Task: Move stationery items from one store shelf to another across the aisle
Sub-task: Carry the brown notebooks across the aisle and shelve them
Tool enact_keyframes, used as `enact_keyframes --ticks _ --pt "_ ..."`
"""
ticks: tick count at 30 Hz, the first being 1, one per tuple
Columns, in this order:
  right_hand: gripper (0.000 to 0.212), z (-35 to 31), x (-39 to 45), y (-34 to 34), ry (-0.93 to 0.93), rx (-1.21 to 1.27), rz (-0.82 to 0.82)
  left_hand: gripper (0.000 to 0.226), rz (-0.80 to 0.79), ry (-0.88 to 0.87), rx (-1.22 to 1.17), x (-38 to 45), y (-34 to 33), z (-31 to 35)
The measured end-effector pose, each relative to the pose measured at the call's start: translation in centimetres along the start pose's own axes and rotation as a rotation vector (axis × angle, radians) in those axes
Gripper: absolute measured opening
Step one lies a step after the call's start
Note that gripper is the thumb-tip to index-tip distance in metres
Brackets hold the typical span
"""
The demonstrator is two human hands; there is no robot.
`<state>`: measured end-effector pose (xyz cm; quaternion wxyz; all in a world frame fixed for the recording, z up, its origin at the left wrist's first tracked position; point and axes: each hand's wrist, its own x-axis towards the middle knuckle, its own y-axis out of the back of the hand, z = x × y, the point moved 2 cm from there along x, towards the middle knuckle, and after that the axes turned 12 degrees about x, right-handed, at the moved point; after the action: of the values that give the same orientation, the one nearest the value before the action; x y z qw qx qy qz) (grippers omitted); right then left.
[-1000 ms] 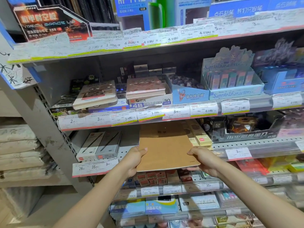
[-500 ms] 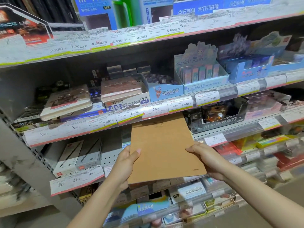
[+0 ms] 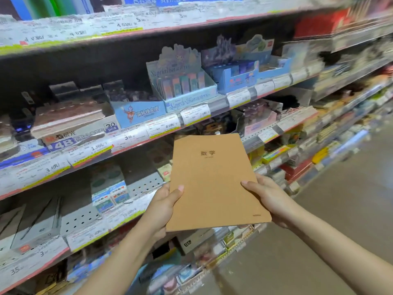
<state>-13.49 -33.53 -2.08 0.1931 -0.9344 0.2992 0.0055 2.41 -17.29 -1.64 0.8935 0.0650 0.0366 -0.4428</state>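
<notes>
A thin brown kraft notebook [image 3: 212, 182] with two printed characters on its cover is held in the air in front of the store shelves. My left hand [image 3: 164, 206] grips its lower left edge, thumb on the cover. My right hand [image 3: 270, 199] grips the right edge, thumb on top and fingers underneath. The notebook is tilted, clear of the shelf, its top edge close to the price-tag rail [image 3: 161, 128].
Tiered shelves run from left to far right, packed with eraser boxes [image 3: 74, 135], a pastel display box [image 3: 182, 90], a blue display box [image 3: 244, 75] and pen packs [image 3: 108, 188]. The brownish aisle floor [image 3: 329, 231] opens at the lower right.
The notebook has come out of the shelf toward me, held in both hands. The view has swung to the right, bringing the aisle floor into sight.
</notes>
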Motion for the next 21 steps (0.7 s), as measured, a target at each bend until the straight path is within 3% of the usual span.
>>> enact_keyframes --ticks 9,21 --pt "0.024 -3.0 -2.7 11.5 0.061 0.015 0.234 0.017 -0.217 0.025 0.071 6.0 -11.8 1.5" --pt "0.018 -12.3 -5.4 33.5 0.146 0.009 0.389 0.023 -0.310 0.035 0.103 15.8 -36.1 5.6"
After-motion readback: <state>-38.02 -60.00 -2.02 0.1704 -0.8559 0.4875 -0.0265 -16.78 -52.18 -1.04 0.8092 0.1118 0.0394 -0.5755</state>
